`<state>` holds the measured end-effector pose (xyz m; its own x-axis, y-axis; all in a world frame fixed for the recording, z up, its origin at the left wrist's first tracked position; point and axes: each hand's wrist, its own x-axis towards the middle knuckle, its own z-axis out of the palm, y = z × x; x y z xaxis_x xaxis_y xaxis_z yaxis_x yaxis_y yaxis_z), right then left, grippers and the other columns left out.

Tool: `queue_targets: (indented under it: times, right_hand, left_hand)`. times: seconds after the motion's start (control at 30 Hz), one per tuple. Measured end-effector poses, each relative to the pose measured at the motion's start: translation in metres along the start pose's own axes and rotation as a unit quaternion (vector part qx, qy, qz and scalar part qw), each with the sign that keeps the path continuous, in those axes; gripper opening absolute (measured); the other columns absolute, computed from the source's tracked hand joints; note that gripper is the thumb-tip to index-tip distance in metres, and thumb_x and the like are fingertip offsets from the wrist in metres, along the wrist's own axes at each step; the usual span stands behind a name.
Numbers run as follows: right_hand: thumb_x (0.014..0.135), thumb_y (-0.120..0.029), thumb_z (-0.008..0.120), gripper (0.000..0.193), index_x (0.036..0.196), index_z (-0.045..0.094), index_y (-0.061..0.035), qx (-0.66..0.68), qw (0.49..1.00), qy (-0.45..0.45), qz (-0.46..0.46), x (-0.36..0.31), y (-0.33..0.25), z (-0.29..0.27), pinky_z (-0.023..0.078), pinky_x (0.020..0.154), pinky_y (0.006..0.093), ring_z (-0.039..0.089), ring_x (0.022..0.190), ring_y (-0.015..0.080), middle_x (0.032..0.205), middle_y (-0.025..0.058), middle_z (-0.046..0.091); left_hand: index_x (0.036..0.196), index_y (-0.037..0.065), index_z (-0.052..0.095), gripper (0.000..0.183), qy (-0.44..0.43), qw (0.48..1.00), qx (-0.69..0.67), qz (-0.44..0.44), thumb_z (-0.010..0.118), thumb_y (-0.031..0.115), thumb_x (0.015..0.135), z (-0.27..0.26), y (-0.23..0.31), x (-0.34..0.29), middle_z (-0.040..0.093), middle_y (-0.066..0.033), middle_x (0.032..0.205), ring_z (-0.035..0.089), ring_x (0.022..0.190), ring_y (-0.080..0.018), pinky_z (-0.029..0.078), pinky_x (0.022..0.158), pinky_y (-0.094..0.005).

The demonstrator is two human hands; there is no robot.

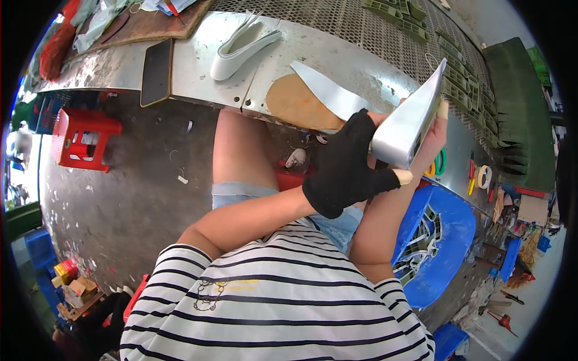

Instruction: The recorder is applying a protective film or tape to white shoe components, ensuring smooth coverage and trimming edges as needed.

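Head view, nearest first: my striped shirt [277,301] fills the lower frame, and both forearms rise from it toward the bench. My left hand [346,165], in a black fingerless glove, is closed around the lower end of a silvery-white shoe piece [406,123], thumb tip showing bare at its bottom corner. My right hand [436,135] sits mostly hidden behind that piece; its fingertips curl over the far edge, so it is gripping too. The piece is held up in the air, tilted, just in front of the metal bench [198,66] and above my lap. I judge this as the inspecting or lining-up stage, with the piece not yet laid down; the next move would need a steady two-handed hold and a careful turn so the thin top corner does not bend. Beside my right arm stands a blue bin [448,240] holding pale parts. Farther off, on the bench, lie a tan insole shape [295,102], a stack of white strips [244,45] and a dark flat pad [158,71].
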<state>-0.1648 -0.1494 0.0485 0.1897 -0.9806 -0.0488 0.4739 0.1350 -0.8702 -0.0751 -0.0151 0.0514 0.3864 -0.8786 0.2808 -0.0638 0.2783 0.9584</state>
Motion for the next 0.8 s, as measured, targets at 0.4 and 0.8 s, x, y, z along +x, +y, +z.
queue_targets:
  times: [0.4, 0.8]
  right_hand:
    - [0.081, -0.009, 0.060, 0.034, 0.114, 0.054, -0.0005, -0.106, 0.961, -0.112, -0.231, -0.032, -0.063, -0.023, 0.039, 0.094, 0.0356, 0.052, 0.108, 0.0237, 0.114, 0.0124, 0.055]
    - [0.063, -0.012, 0.074, 0.032, 0.092, 0.065, -0.0026, -0.563, 0.745, -0.338, -0.119, -0.050, -0.100, 0.024, 0.045, 0.072, 0.0303, 0.056, 0.080, 0.0208, 0.087, 0.0083, 0.060]
  left_hand:
    - [0.112, 0.005, 0.055, 0.052, -0.086, 0.984, 0.029, 0.156, 0.071, 0.005, 0.062, -0.048, 0.013, 0.024, 0.055, -0.0110, 0.106, 0.059, 0.093, -0.0222, 0.049, 0.078, -0.0308]
    - [0.111, 0.005, 0.053, 0.049, -0.233, 0.969, 0.030, 0.081, 0.067, 0.001, 0.064, -0.045, 0.004, 0.026, 0.056, -0.0054, 0.095, 0.055, 0.079, -0.0136, 0.048, 0.066, -0.0257]
